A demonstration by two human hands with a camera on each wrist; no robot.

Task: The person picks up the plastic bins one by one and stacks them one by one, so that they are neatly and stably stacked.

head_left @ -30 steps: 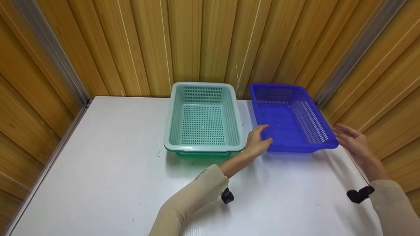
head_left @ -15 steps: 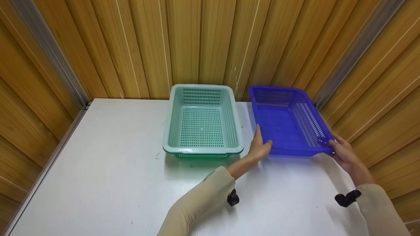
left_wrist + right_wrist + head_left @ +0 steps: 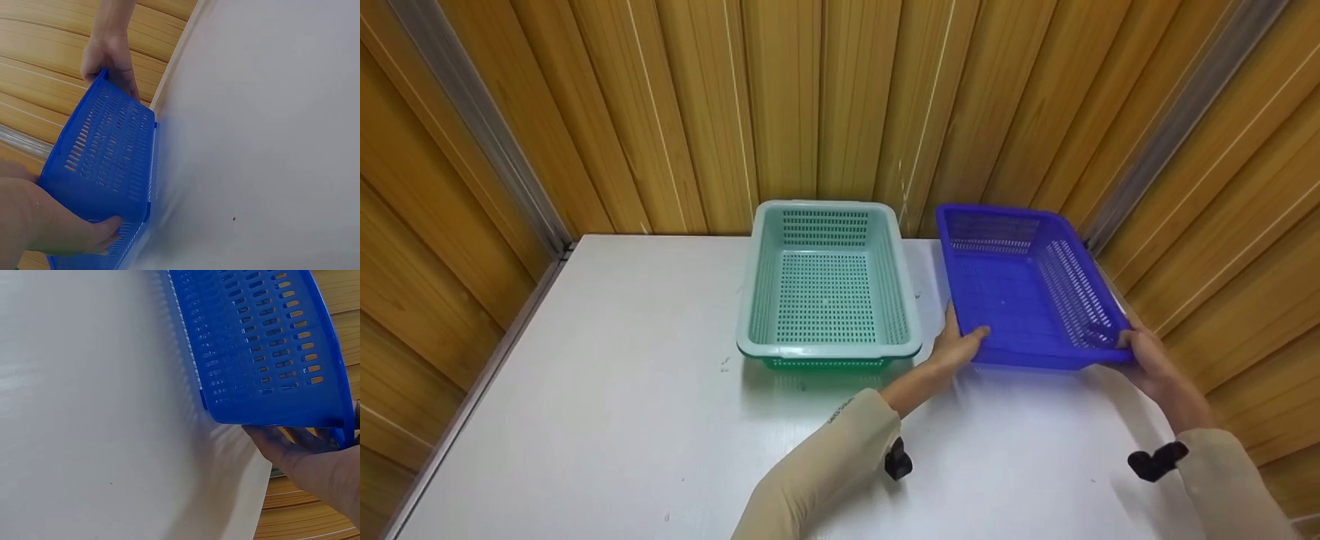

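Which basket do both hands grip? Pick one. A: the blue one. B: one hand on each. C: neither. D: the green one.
A: the left hand and right hand hold the near corners of the blue basket, while the green basket sits untouched beside it on the white table.

A small line of dark print sits on the beige fabric sleeve (image 3: pixel 840 442) of the left arm near the cuff, too tiny and blurred to read. Nothing else in the views carries legible text, labels or numbers.
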